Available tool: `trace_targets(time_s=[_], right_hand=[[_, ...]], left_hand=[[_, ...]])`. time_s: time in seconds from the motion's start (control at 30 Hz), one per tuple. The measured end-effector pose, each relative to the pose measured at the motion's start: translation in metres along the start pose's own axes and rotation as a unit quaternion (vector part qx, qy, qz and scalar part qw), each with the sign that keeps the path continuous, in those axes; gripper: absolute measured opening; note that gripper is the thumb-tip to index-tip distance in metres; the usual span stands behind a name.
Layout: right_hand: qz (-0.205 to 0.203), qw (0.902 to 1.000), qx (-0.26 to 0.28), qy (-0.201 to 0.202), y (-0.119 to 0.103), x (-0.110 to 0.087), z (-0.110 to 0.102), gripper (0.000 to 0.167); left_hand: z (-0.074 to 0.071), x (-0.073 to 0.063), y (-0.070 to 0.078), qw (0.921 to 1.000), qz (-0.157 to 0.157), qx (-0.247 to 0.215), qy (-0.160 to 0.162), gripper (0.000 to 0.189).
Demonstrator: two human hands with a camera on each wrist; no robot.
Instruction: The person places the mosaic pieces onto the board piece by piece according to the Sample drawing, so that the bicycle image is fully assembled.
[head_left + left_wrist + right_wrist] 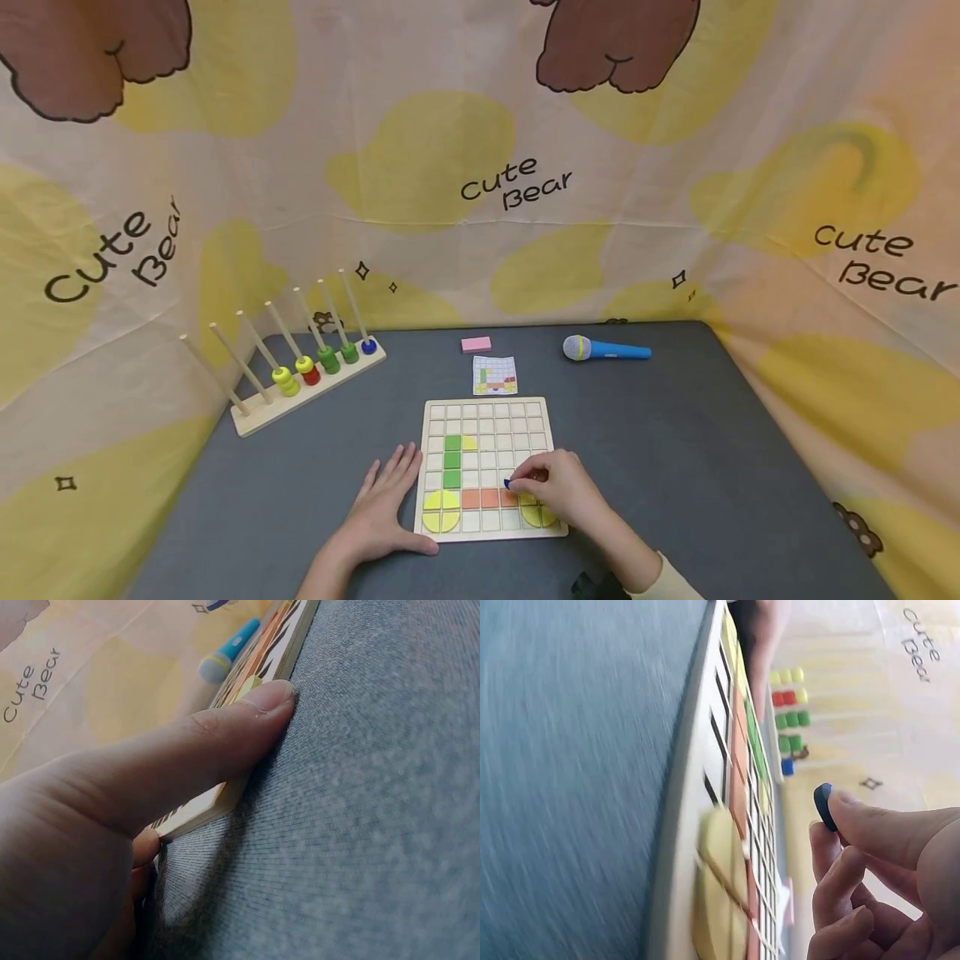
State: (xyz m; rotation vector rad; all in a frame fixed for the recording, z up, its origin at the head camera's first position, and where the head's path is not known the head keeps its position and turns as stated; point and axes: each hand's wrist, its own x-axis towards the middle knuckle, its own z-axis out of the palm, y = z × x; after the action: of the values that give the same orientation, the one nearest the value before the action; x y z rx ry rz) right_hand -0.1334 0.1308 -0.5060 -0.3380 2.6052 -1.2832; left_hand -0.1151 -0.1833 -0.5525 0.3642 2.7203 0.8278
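A wooden grid board lies flat on the table. Three green squares form a column on it, with a yellow piece beside the top one. Orange squares run in a row between two yellow circles made of quarter pieces. My left hand has its fingers spread along the board's left edge; its thumb rests at the near corner. Above the board's right part, my right hand pinches a small dark blue piece between thumb and forefinger, clear of the surface.
Behind the board lie a small pattern card and a pink block. A blue toy microphone is at the back right. A wooden peg stand with coloured beads stands at the left. Printed cloth surrounds the grey table.
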Motion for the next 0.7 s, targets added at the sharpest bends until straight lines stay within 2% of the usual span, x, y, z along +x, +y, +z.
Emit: trace_targets(time_s=[0.1,0.3,0.7], right_hand=[[-0.020,0.9997,-0.011,-0.009,-0.003,-0.003,0.011,0.006],[-0.068,0.9949,-0.073,-0.016,-0.010,-0.009,0.033,0.008],[-0.064,0.9893,-0.131,-0.003,-0.014,-0.011,0.042,0.012]], left_hand=[[0.000,-0.001,0.000,1.0000,0.001,-0.002,0.003,0.143],[0.000,-0.001,0.001,1.0000,0.001,0.001,0.005,0.142],[0.002,0.000,0.000,1.0000,0.001,0.000,0.006,0.142]])
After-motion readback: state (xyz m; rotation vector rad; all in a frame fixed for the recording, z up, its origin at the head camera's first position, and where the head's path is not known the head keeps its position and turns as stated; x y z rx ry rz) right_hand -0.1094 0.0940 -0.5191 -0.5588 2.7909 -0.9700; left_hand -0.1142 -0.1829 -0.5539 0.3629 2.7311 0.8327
